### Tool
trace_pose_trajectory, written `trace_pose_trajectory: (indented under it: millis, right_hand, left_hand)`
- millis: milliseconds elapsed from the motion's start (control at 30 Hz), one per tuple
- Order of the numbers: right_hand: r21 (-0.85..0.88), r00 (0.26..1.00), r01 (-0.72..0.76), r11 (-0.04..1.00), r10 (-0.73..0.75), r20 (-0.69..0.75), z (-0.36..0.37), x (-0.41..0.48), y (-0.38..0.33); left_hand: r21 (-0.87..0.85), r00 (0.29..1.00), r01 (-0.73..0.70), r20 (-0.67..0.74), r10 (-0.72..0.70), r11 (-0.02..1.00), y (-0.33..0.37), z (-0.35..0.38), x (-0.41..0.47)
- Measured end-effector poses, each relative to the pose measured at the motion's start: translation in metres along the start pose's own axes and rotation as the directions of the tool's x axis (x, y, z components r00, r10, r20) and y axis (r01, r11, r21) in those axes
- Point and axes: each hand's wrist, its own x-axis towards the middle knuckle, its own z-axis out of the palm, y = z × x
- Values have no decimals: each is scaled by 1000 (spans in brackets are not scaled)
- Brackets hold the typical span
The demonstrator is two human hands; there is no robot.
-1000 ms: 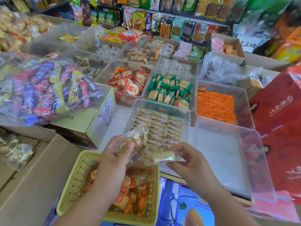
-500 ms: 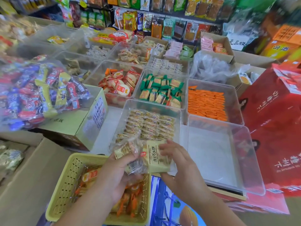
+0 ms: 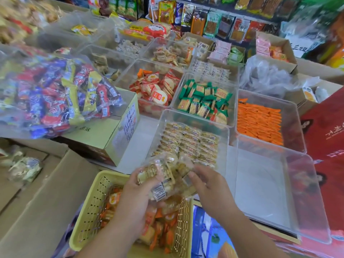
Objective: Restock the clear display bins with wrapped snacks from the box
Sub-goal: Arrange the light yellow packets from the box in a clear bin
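1. My left hand [image 3: 137, 190] is curled round a bunch of wrapped snacks [image 3: 160, 175], thumb and fingers closed on the clear wrappers, a barcode patch showing at the lower edge of the bunch.
2. My right hand [image 3: 208, 189] sits just to the right of that bunch, fingers half-bent and touching its right side. I cannot tell whether it has actually pinched a packet or is only steadying the stack.
3. The bunch hangs directly above the yellow basket [image 3: 89, 207], which lies beneath my left wrist and holds orange-wrapped pieces.
4. Just beyond my fingertips stands the clear bin [image 3: 226, 138] already lined with rows of the same pale biscuit packets. It looks like the destination, with room left at its near edge.
5. To the right of my right hand is an empty clear bin [image 3: 279, 192], and further ahead of it an orange-filled bin [image 3: 290, 116].
6. Handling, as I judge it: the packets are light, each with a stiff biscuit inside a slick, crinkly film, so they will slide against one another if I loosen my left grip.
7. The contents probably crumble under a squeeze, so I would hold each packet across its flat faces or by the sealed end flap, not by crushing the middle.
8. I would peel off one or two at a time with my right fingers and lay them flat in the row.
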Motion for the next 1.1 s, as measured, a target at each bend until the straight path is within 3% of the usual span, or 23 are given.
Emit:
trace_pose_trajectory:
  millis: [133, 233, 367, 467, 533, 600, 667, 700, 767, 867, 933, 1000, 1100]
  right_hand:
    - [-136, 985, 17, 991, -40, -166, -8, 42, -6]
    - [-269, 972, 106, 957, -157, -175, 8, 82, -9]
    - [-330, 978, 198, 923, -206, 12, 47, 117, 0]
    - [-402, 968, 102, 910, 2, 252, 72, 126, 15]
    - [-400, 945, 80, 913, 59, 323, 80, 128, 20]
    - [-385, 943, 95, 918, 41, 330, 80, 128, 20]
    - [-451, 941, 147, 881, 16, 338, 77, 127, 14]
    - [-471, 944, 171, 865, -8, 329, 73, 124, 10]
    - [-404, 959, 210, 890, -107, 263, 61, 110, -5]
    - [-31, 970, 157, 987, -148, 193, 38, 71, -27]
    - [275, 966, 9, 961, -80, 246, 24, 43, -37]
    - [429, 959, -88, 899, -41, 282, 15, 22, -41]
    - [478, 975, -116, 871, 10, 220, 6, 1, -37]
  left_hand:
    - [-103, 995, -49, -93, 40, 993, 10, -31, 12]
    - [-147, 984, -71, -170, 46, 987, 15, -49, 18]
    - [-209, 984, -46, -179, 8, 977, 15, -62, 21]
    - [-234, 991, -31, -137, -2, 972, 18, -67, 20]
    - [-243, 995, -43, -98, 19, 969, 21, -72, 19]
    - [-180, 995, -87, -60, 78, 980, 22, -74, 19]
    - [11, 979, -196, -55, 196, 981, 21, -74, 19]
    - [151, 957, -276, -52, 287, 949, 21, -73, 19]
    - [423, 883, -441, 48, 467, 791, 23, -71, 19]
    - [700, 667, -647, 326, 670, 304, 25, -70, 21]
    - [700, 507, -714, 486, 712, 31, 28, -62, 22]
    - [651, 422, -756, 565, 709, -69, 31, -49, 21]
    - [629, 450, -778, 571, 687, -13, 27, -29, 15]
